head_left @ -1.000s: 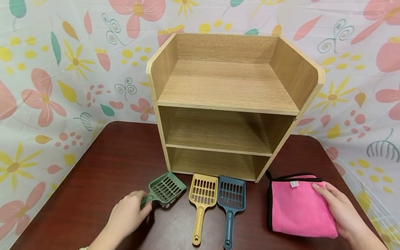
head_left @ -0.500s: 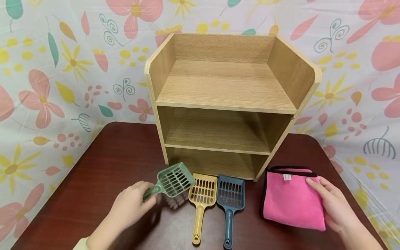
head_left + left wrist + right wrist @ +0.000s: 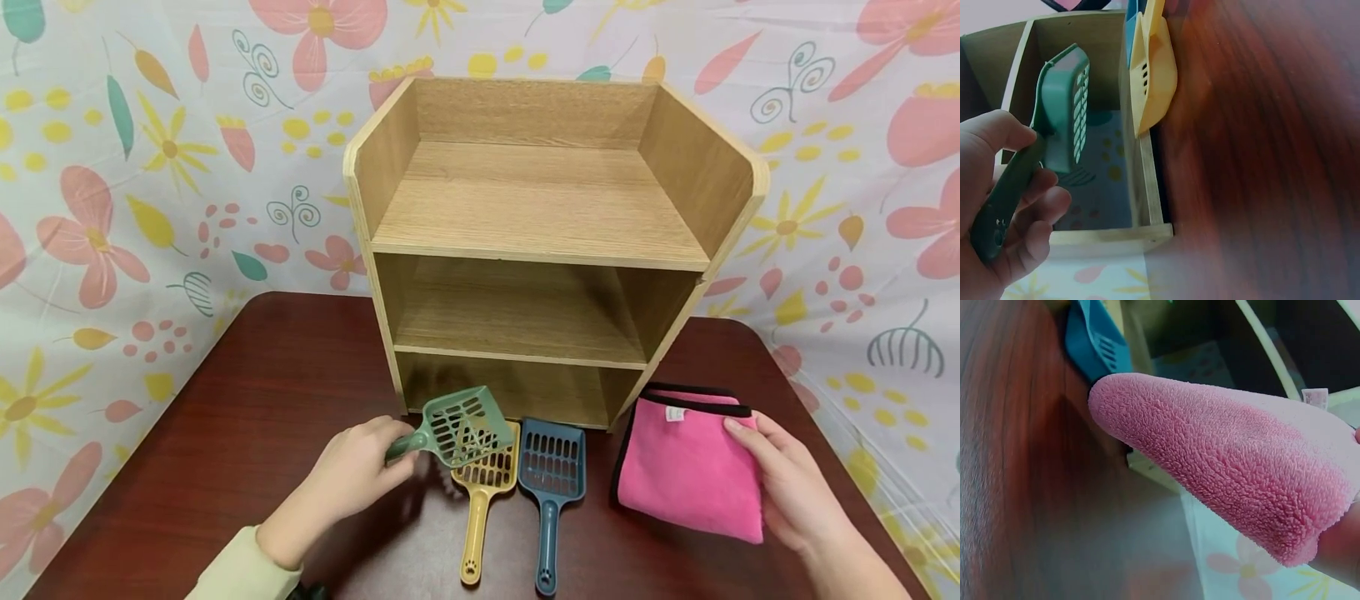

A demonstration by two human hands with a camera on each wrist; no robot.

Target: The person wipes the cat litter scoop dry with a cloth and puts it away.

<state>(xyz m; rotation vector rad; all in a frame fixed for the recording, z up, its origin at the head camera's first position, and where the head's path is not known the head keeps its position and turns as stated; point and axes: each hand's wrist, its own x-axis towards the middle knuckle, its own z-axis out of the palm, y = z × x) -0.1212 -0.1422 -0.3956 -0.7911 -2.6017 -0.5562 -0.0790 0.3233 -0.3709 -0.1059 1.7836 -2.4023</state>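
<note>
My left hand (image 3: 365,467) grips the handle of a green slotted litter scoop (image 3: 461,425). In the head view its head overlaps the top of a yellow litter scoop (image 3: 477,517). The left wrist view shows the green scoop (image 3: 1063,112) raised off the table, fingers curled round its handle. To the right of the yellow one lies a blue litter scoop (image 3: 551,475), handle toward me. My right hand (image 3: 787,483) holds a folded pink cloth (image 3: 690,475) with black edging and a small white tag, thumb on its front. The fluffy cloth (image 3: 1222,450) fills the right wrist view.
A wooden shelf unit (image 3: 525,200) with an open top and two compartments below stands on the dark red table (image 3: 300,375). The scoop heads lie right at its front foot. Behind hangs a flowered curtain (image 3: 187,167). A small dark object (image 3: 307,592) shows at the bottom edge.
The green scoop has been lifted off the table and carried right, over the yellow scoop's head. The pink cloth has shifted left and slightly up in my right hand.
</note>
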